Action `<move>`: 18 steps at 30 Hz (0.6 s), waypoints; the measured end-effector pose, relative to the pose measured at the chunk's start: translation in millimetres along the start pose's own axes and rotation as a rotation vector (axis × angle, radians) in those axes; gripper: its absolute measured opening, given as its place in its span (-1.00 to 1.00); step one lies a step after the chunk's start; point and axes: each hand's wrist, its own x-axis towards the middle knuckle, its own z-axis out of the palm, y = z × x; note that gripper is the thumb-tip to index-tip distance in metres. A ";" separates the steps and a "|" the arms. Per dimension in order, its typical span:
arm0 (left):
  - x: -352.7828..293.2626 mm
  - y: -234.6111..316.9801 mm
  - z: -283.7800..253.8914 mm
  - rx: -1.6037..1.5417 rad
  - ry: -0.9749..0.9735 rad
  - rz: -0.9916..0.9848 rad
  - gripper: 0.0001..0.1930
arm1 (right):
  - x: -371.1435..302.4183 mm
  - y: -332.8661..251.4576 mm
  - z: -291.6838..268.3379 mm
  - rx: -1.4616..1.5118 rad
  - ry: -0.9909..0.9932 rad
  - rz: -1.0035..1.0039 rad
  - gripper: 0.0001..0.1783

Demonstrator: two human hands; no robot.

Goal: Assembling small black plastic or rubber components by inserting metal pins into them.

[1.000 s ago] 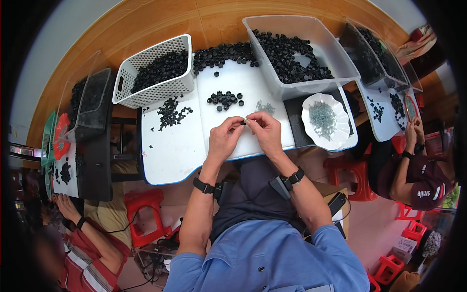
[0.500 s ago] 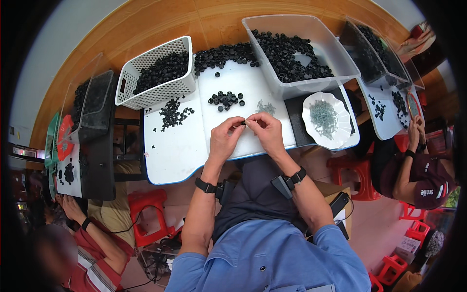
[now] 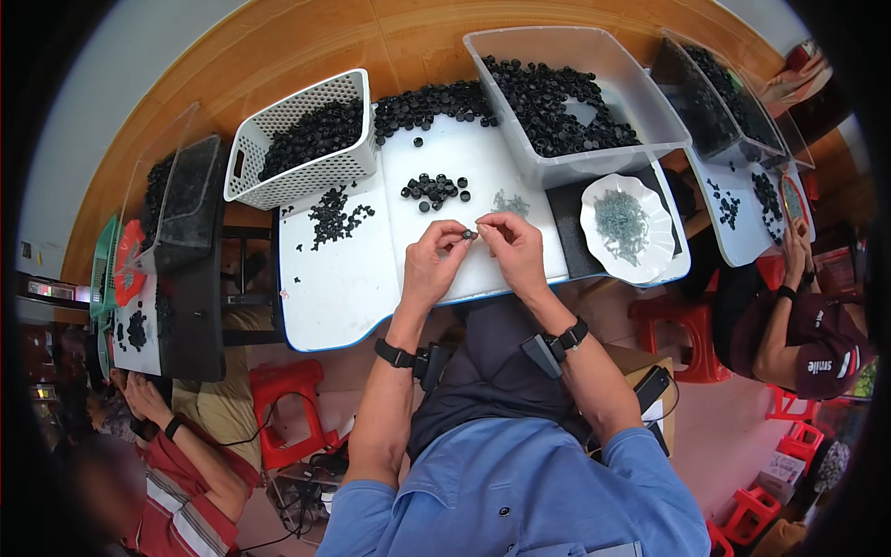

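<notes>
A: From the head view, what do we have in our left hand (image 3: 433, 269)?
B: Its grip is closed on a small black part (image 3: 468, 235), pinched between thumb and fingertips, above the near part of the white surface (image 3: 343, 292).
A: And our right hand (image 3: 517, 260)?
B: We have its thumb and forefinger drawn together just beside that part. We cannot tell whether anything sits between them, or whether they touch the part.
A: What lies beyond our fingers?
B: We see a loose cluster of round black caps (image 3: 433, 191), and right of it a little scatter of thin grey-green pieces (image 3: 510, 204). Off to the left we have a heap of small black fittings (image 3: 337, 219).
A: And around those?
B: At the back left stands a white perforated basket (image 3: 299, 183) with black pieces inside; at the back right, a translucent bin (image 3: 603, 165) partly filled with black caps. Between them we find more caps (image 3: 432, 105) heaped. On our right, a scalloped white plate (image 3: 657, 243) holds a mound of grey-green pieces (image 3: 621, 226), partly over a black pad (image 3: 574, 218).
</notes>
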 end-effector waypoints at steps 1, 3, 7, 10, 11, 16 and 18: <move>0.1 0.1 0.2 0.001 -0.001 0.000 -0.79 | 0.6 0.6 -1.3 0.044 -0.003 0.037 -0.92; 0.1 0.4 0.4 -0.061 0.008 -0.016 -0.79 | 2.3 2.4 -1.6 -0.016 -0.022 -0.016 -0.91; 1.1 2.0 -2.8 -0.054 0.010 -0.011 -0.79 | 3.4 3.5 -1.5 -0.102 -0.060 -0.079 -0.90; 0.7 4.3 -3.1 -0.029 0.005 -0.026 -0.79 | 2.9 2.9 -3.2 -0.052 -0.093 -0.017 -0.89; 0.5 4.9 -3.2 -0.016 0.011 -0.020 -0.79 | 3.1 2.8 -2.8 -0.051 -0.094 -0.018 -0.89; 0.5 2.7 -2.7 -0.002 0.039 0.016 -0.77 | 5.3 1.7 -3.9 0.218 -0.209 0.081 -0.85; 0.2 0.9 -1.6 -0.006 0.038 0.036 -0.77 | 6.9 2.6 -3.7 0.208 -0.213 0.071 -0.84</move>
